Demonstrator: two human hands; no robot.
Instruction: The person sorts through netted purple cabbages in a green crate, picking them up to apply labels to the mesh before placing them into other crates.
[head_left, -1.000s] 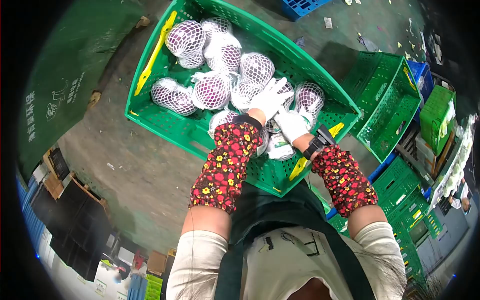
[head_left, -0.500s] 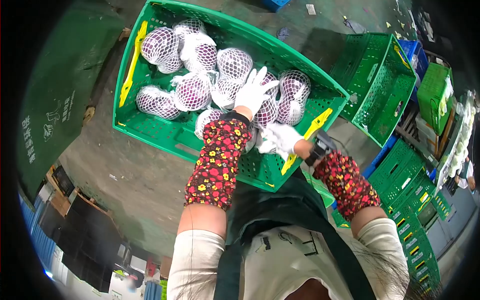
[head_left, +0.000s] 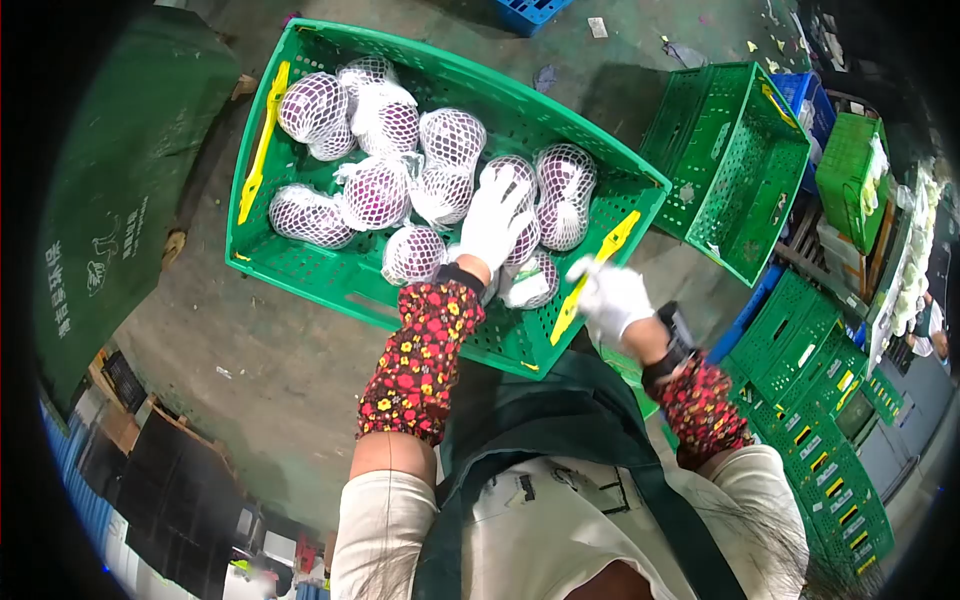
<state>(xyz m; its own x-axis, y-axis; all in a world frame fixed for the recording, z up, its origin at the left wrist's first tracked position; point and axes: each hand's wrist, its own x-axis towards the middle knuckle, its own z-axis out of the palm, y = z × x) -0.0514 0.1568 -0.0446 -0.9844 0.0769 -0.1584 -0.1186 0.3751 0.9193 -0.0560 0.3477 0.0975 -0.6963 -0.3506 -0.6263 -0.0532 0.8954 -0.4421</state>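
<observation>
A green perforated crate (head_left: 330, 290) holds several dark purple round vegetables or fruits in white netting, many bundled in pairs. My left hand (head_left: 490, 215), in a white glove, lies over a netted purple bundle (head_left: 524, 245) in the crate's right half, fingers stretched along its top. Just beside that hand sits a netted piece with a pale green patch (head_left: 532, 280). My right hand (head_left: 612, 300), also white-gloved, is at the crate's right end, outside the yellow handle (head_left: 597, 262). Motion smears its fingers. Another netted pair (head_left: 566, 195) lies against the right end.
Nested green crates (head_left: 735, 160) stand on the floor to the right, with blue crates behind them. Farther right are a light green crate (head_left: 850, 180) and stacked green crates (head_left: 810, 350). A large dark green panel with white print (head_left: 110, 200) borders the left.
My right hand has moved from inside the crate out past its right end, leaving the piece with the green patch exposed. My left hand has shifted slightly down onto the netted bundle.
</observation>
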